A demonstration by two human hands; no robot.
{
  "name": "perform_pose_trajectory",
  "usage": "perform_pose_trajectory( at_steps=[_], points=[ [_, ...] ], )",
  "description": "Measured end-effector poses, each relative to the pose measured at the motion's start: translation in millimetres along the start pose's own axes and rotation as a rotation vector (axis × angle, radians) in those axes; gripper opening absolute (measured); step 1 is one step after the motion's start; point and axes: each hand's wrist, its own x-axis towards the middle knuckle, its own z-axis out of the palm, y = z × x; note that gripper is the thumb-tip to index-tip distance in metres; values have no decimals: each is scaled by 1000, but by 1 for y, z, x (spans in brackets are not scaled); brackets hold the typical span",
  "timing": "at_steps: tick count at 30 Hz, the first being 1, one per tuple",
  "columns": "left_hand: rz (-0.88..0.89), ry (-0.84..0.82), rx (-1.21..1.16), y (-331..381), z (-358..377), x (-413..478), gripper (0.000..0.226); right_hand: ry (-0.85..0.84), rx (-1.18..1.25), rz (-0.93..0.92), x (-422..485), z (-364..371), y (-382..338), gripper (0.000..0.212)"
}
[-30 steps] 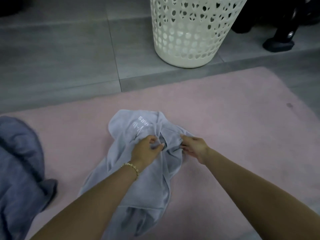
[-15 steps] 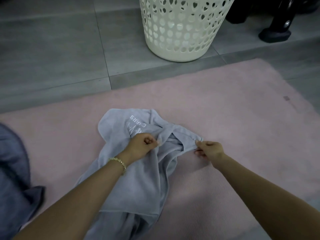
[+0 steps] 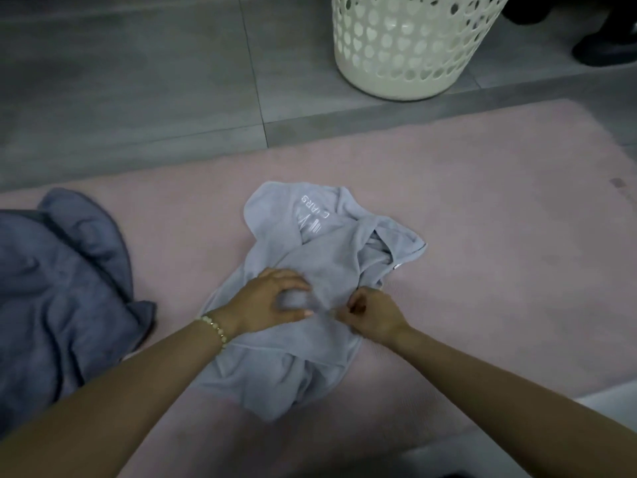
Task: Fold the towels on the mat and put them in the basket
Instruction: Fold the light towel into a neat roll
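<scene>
Gripping bunched towel [image 3: 320,263], left hand [image 3: 272,301] and right hand [image 3: 374,317] should pull corners flat toward 9 and 3 o'clock.

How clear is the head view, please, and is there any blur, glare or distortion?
Head view: dim, flat light, no glare or hard shadows. Head view: the left hand looks smeared; the right hand and the light grey towel are sharper. Head view: wide-angle bending bows the far edge of the pink mat; the basket is cropped at the top.
</scene>
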Motion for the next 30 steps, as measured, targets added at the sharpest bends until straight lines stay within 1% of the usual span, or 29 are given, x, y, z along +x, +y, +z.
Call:
perform_pose_trajectory(
  at_steps=[1, 3, 4, 6, 7, 8, 11, 13, 14, 15, 16, 17, 18, 19, 21, 22, 23, 25, 26, 27, 28, 29, 30],
  points=[
    [-27, -56, 24, 1, 2, -7, 83, -2, 11, 30, -1, 3, -2, 35],
    [-65, -139, 63, 3, 9, -17, 90, -73, 103, 115, -3, 3, -14, 31],
    [-76, -162, 66, 4, 12, -20, 93, -114, 136, 178, -5, 2, -19, 33],
    [-89, -190, 58, 3, 19, -24, 95, -209, 186, 330, -15, 4, -24, 44],
    [-100, -200, 50, 2, 22, -24, 94, -250, 216, 383, -21, 8, -25, 48],
    [-110, -212, 52, 2, 23, -26, 93, -272, 254, 405, -26, 11, -24, 49],
    [-104, -218, 66, 4, 23, -30, 93, -218, 434, 328, -27, 11, -31, 31],
    [-72, -151, -25, 10, 20, -34, 90, -149, 629, 250, -19, 3, -45, 25],
    [-64, -80, -139, 13, 20, -36, 78, -139, 719, 221, -15, -2, -53, 22],
    [-60, 28, -276, 17, 19, -36, 58, -152, 789, 192, -10, -5, -61, 20],
    [-86, 154, -388, 19, 18, -34, 32, -170, 846, 157, -6, -6, -69, 19],
    [-109, 265, -456, 21, 13, -30, 9, -175, 885, 111, 0, -8, -75, 20],
    [-131, 358, -497, 22, 3, -22, 9, -145, 904, 63, 7, -10, -83, 23],
    [-136, 418, -527, 24, -8, -14, 14, -66, 879, 17, 16, -13, -90, 25],
    [-109, 447, -577, 24, -35, 9, 22, 125, 714, -79, 32, -23, -102, 26],
    [-99, 438, -568, 23, -49, 21, 29, 146, 629, -110, 41, -27, -107, 29],
    [-98, 429, -552, 24, -63, 33, 35, 116, 569, -117, 49, -30, -113, 33],
    [-161, 398, -509, 21, -83, 55, 33, 28, 468, -87, 67, -32, -122, 41],
    [-211, 405, -530, 14, -90, 65, 27, 12, 401, -75, 76, -31, -125, 42],
    [-282, 426, -579, 5, -93, 74, 25, 23, 336, -78, 84, -30, -127, 37],
    [-377, 446, -601, -7, -94, 84, 32, 52, 299, -96, 90, -30, -130, 31],
    [-494, 439, -606, -17, -93, 90, 47, 83, 317, -117, 95, -29, -131, 33],
    [-630, 391, -592, -27, -91, 94, 65, 96, 364, -130, 100, -29, -130, 34]
  ],
)
